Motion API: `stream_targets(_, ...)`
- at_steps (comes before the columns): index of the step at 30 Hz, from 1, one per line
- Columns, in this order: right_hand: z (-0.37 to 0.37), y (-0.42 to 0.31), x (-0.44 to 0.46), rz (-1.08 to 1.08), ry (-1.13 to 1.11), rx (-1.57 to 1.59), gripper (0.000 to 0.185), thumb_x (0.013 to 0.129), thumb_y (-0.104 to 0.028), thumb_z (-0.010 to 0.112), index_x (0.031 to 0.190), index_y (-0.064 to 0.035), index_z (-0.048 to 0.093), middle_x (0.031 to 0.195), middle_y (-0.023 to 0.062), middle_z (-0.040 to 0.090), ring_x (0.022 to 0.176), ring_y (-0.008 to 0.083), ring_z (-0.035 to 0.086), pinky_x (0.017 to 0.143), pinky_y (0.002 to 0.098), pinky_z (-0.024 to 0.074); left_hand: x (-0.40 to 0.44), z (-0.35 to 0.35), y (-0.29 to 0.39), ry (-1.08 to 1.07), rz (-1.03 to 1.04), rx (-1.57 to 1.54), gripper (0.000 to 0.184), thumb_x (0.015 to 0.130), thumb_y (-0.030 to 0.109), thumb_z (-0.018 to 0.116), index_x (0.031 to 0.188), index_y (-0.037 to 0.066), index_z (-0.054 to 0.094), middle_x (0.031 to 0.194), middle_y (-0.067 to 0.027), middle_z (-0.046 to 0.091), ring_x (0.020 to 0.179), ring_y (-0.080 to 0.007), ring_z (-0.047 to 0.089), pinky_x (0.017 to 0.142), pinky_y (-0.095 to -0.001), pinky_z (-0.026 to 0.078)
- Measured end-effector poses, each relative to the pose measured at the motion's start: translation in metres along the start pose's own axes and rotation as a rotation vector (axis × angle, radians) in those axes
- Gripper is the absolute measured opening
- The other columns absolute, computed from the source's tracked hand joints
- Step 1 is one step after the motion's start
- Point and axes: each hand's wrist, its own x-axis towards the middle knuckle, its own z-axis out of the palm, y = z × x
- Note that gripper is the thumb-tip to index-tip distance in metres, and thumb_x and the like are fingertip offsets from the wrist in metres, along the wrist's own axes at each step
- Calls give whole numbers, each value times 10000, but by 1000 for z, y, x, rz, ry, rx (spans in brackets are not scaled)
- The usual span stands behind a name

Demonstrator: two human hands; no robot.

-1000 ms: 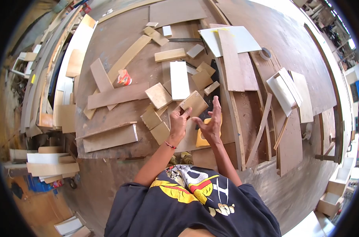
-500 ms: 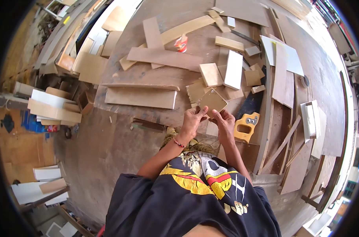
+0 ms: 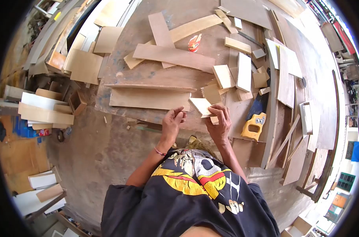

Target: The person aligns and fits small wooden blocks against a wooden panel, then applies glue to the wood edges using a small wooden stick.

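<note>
My right hand (image 3: 221, 121) grips a small light wooden block (image 3: 200, 106) by its right side, over the near edge of the workbench. To its left, my left hand (image 3: 173, 123) is apart from the block, with thumb and fingers pinched together; whether something small is between them cannot be made out. Just beyond my left hand lies a long brown board (image 3: 149, 98) with a raised strip along its back. A handsaw with a yellow handle (image 3: 254, 127) rests on the bench to the right of my right hand.
Small wooden blocks and a white-faced block (image 3: 243, 72) lie beyond my right hand. A red and white container (image 3: 194, 44) stands near crossed boards (image 3: 175, 57). Long panels (image 3: 284, 77) are on the right. Stacked offcuts (image 3: 45, 112) are at the left.
My left hand has let go of the wooden block and moved left. The block has tilted in my right hand. The view first swung left, so the bench items shifted rightward.
</note>
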Motion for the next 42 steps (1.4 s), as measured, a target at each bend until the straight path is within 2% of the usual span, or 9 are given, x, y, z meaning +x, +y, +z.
stream_targets(6, 16, -28, -10, 0, 9, -146, 388, 587, -6, 700, 945, -114, 596, 1048, 88, 552, 962, 286, 517, 743, 369, 474, 24, -28, 58, -274, -417, -396, 482, 906, 389, 536, 1194, 21, 422, 958, -124, 599, 857, -179, 610, 722, -310, 531)
stream_targets(12, 27, -46, -22, 95, 100, -165, 336, 619, -50, 710, 933, -148, 644, 1127, 98, 525, 1038, 308, 483, 743, 362, 494, 42, -31, 64, -505, -504, -295, 391, 897, 338, 565, 1137, 47, 460, 987, -75, 586, 873, -149, 595, 724, -311, 530)
stream_targets(20, 38, -68, -33, 153, 179, -119, 349, 643, -39, 708, 967, -149, 641, 1090, 101, 554, 1012, 294, 521, 735, 338, 493, 47, -31, 80, -586, -555, -264, 345, 913, 287, 537, 1167, 60, 481, 963, -60, 606, 834, -131, 607, 719, -285, 524)
stream_targets(23, 42, -72, -32, 283, 254, 48, 297, 725, -31, 697, 1008, -68, 612, 981, 85, 609, 902, 211, 588, 714, 290, 495, 53, -41, 78, -608, -601, -289, 322, 912, 265, 543, 1153, 58, 496, 916, -44, 610, 785, -112, 596, 673, -263, 514)
stream_targets(25, 45, -77, -34, 827, 431, 707, 232, 813, -49, 662, 1015, 25, 577, 882, 66, 643, 773, 130, 610, 682, 241, 495, 54, -44, 71, -597, -612, -279, 305, 908, 258, 553, 1133, 56, 516, 890, -31, 610, 761, -100, 587, 646, -251, 506)
stream_targets(27, 44, -73, -33, 863, 440, 746, 214, 853, -87, 635, 1001, 54, 572, 885, 66, 650, 748, 96, 608, 656, 237, 504, 51, -44, 68, -574, -342, 89, 260, 897, 253, 575, 1065, 55, 571, 852, -1, 601, 744, -73, 564, 607, -225, 483)
stream_targets(28, 46, -70, -36, 897, 451, 877, 213, 854, -96, 633, 1004, 43, 576, 880, 68, 654, 743, 100, 613, 646, 243, 508, 47, -42, 71, -563, -326, 95, 261, 867, 241, 624, 1011, 25, 606, 831, -8, 607, 726, -68, 557, 589, -204, 476)
stream_targets(36, 58, -66, -40, 969, 425, 1145, 202, 861, -119, 622, 996, 22, 573, 868, 64, 643, 727, 105, 614, 623, 258, 513, 39, -51, 66, -645, -484, 43, 232, 853, 218, 645, 969, 22, 599, 811, -7, 603, 732, -73, 570, 609, -218, 505)
stream_targets(42, 62, -64, -41, 1007, 455, 1010, 223, 848, -125, 641, 997, 25, 572, 849, 59, 636, 711, 94, 599, 619, 229, 491, 41, -55, 67, -597, -581, -161, 180, 890, 217, 594, 966, 53, 597, 821, 5, 595, 744, -79, 579, 632, -233, 512)
